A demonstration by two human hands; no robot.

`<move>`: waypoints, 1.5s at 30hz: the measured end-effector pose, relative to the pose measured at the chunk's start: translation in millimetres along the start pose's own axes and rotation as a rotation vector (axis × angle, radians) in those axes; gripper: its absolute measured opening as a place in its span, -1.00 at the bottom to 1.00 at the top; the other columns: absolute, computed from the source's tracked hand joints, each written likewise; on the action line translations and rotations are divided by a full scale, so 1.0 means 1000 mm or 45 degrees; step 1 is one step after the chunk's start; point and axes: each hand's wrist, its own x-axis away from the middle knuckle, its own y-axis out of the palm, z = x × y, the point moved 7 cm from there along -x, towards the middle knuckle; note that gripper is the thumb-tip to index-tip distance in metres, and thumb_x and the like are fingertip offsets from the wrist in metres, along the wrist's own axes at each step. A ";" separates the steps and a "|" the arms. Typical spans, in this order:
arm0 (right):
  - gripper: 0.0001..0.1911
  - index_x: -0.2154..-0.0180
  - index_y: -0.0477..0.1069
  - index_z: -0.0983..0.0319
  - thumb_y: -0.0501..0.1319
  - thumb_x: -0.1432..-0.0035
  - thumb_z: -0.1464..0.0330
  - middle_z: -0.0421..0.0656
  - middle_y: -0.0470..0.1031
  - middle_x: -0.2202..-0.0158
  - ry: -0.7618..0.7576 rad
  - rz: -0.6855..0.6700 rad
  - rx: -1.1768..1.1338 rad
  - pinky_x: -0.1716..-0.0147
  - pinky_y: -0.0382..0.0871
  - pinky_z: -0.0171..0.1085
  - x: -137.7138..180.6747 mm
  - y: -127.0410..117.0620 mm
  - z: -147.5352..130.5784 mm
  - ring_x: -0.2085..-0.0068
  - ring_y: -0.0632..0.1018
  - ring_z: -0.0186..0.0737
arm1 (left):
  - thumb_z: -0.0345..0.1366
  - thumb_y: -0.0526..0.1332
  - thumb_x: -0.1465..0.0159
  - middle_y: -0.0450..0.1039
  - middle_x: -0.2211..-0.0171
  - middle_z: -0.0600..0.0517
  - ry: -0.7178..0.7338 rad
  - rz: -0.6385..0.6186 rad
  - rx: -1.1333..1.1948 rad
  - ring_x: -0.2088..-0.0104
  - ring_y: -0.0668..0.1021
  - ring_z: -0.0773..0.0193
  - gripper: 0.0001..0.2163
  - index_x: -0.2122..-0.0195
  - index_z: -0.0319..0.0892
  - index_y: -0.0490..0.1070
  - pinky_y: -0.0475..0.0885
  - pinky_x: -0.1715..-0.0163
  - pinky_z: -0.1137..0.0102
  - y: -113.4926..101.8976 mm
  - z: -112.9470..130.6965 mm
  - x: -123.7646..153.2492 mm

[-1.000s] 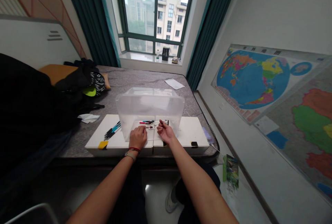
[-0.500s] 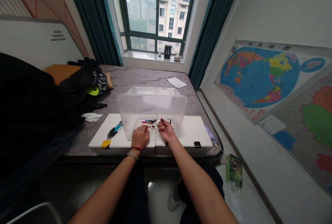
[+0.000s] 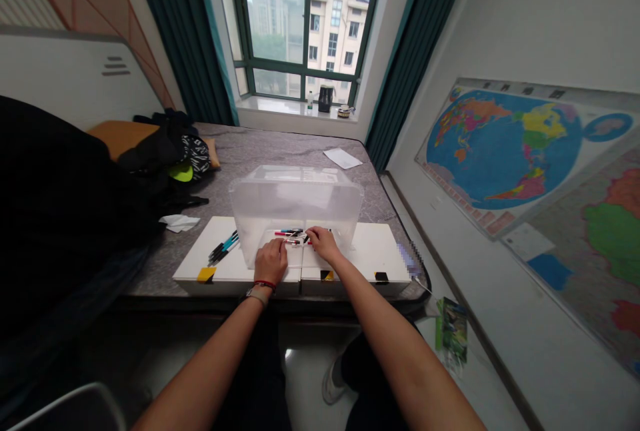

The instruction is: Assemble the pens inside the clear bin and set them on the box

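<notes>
A clear plastic bin (image 3: 295,201) lies on its side on two white boxes, its open mouth toward me. Inside it, pens (image 3: 289,231) and small slim parts lie in a loose cluster. My left hand (image 3: 271,263) rests low at the cluster's left side, fingers curled, the tip of a slim part by its thumb. Across from it, my right hand (image 3: 323,244) reaches down with its fingertips pinched over the small parts. What sits in either hand's fingers is too small to name. More blue and black pens (image 3: 223,248) lie on the left white box (image 3: 200,264).
The right white box (image 3: 373,251) carries black and yellow tabs at its front edge. A crumpled tissue (image 3: 179,222) and dark clothes (image 3: 160,151) lie left on the grey marbled table (image 3: 280,144). A white paper (image 3: 342,158) lies at the back right.
My right hand has lowered and turned palm down from a raised pinch, coming onto the small parts. A black and yellow tab now shows beneath its wrist. The left hand stays put.
</notes>
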 end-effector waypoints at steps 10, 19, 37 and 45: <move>-0.68 0.28 0.49 0.29 0.27 -0.05 0.16 -0.21 0.46 0.53 0.513 0.177 -0.997 0.62 0.24 -0.40 0.012 0.022 0.038 0.59 0.37 -0.41 | -0.18 0.01 -0.35 0.50 0.34 -0.07 -0.054 -0.216 -0.052 0.26 0.51 0.13 -0.71 0.04 -0.14 0.42 0.29 0.19 0.30 0.007 -0.003 0.001; -0.70 0.34 0.43 0.24 0.19 -0.08 0.12 -0.24 0.43 0.57 0.383 0.347 -0.884 0.66 0.14 -0.39 0.025 0.023 0.044 0.63 0.30 -0.39 | -0.07 0.04 -0.34 0.58 0.27 -0.01 0.026 -0.443 -0.090 0.24 0.56 0.14 -0.69 0.01 0.04 0.48 0.30 0.24 0.32 0.021 -0.001 -0.008; -0.64 0.33 0.38 0.25 0.26 0.02 0.08 -0.25 0.44 0.56 0.480 0.269 -1.143 0.69 0.06 -0.44 0.025 0.026 0.049 0.64 0.28 -0.45 | -0.33 0.02 -0.31 0.58 0.27 -0.17 0.267 -0.655 -0.237 0.25 0.59 0.08 -0.75 0.19 -0.17 0.49 0.32 0.14 0.22 0.037 0.027 -0.030; -0.66 0.35 0.37 0.25 0.26 0.01 0.11 -0.26 0.42 0.58 0.482 0.282 -1.192 0.69 0.10 -0.44 0.025 0.025 0.050 0.65 0.29 -0.45 | -0.38 -0.07 -0.35 0.57 0.29 -0.19 0.360 -0.741 -0.288 0.27 0.60 0.07 -0.71 0.13 -0.23 0.44 0.35 0.18 0.22 0.039 0.028 -0.033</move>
